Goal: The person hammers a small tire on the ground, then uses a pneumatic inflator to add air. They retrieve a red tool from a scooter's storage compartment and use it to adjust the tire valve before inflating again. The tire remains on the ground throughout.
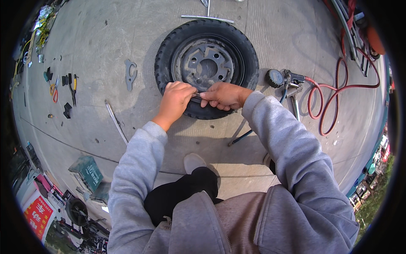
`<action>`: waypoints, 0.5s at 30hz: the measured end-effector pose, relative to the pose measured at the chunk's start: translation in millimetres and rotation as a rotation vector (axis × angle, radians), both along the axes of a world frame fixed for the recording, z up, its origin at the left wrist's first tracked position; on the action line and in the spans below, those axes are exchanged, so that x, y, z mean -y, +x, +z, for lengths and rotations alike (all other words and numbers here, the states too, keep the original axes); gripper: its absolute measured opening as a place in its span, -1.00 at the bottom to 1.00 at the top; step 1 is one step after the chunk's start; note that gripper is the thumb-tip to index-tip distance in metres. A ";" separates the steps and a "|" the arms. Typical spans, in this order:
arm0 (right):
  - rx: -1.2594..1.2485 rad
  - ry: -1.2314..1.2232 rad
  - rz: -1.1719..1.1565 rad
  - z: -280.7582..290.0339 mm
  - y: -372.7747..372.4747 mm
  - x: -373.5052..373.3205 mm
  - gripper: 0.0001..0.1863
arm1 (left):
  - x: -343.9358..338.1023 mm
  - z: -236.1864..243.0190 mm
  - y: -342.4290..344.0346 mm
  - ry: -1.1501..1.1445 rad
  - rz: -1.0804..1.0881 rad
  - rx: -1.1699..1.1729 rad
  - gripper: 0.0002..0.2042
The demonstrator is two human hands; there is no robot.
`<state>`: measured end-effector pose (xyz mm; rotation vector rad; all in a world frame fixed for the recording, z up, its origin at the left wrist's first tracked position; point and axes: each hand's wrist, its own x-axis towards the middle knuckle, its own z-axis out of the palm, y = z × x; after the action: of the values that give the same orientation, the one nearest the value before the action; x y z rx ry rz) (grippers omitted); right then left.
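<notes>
Bending over a black tyre [248, 59] laid flat on the floor [101, 42], with a dark metal rim [226, 70] set inside. Reaching with both hands to the near side of the rim. Resting the left hand [175, 96] at the near-left part, fingers bent and close together. Curling the right hand [224, 95] just beside it, thumb pointing toward the left. Can make out something small between the fingertips, but cannot tell what, nor whether either hand's fingers are clamped on it.

To the right, near the tyre: a round black gauge [275, 78] joined to a red hose [321, 88] looped on the floor. Beyond the tyre, a silver crossbar [207, 19]. To the left, a flat grey tool [130, 76], a metal bar [115, 120] near the left sleeve, and, farther out, a yellow-handled tool [74, 89]. At lower left, a teal box [86, 172].
</notes>
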<state>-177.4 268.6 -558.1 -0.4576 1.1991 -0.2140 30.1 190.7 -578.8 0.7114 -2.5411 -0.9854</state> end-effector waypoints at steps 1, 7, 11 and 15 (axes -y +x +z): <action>-0.035 -0.049 -0.009 -1.6 2.4 -1.1 -0.64 | 0.7 -1.2 0.9 0.012 -0.002 -0.006 -0.90; -0.984 -1.155 0.680 -12.6 13.6 -14.4 -0.78 | 2.8 -3.5 -0.5 0.013 -0.012 0.073 -0.91; -1.094 -1.312 0.594 -2.6 15.8 -15.6 -0.79 | 1.9 1.8 -4.3 0.034 0.022 0.027 -0.94; -1.027 -1.008 0.396 21.3 23.8 -20.9 -0.82 | -0.7 6.0 -5.1 0.034 0.002 0.052 -0.94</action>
<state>-153.5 289.6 -536.8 -1.8257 1.9049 -0.2358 25.0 191.4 -572.9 0.7582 -2.5732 -1.0249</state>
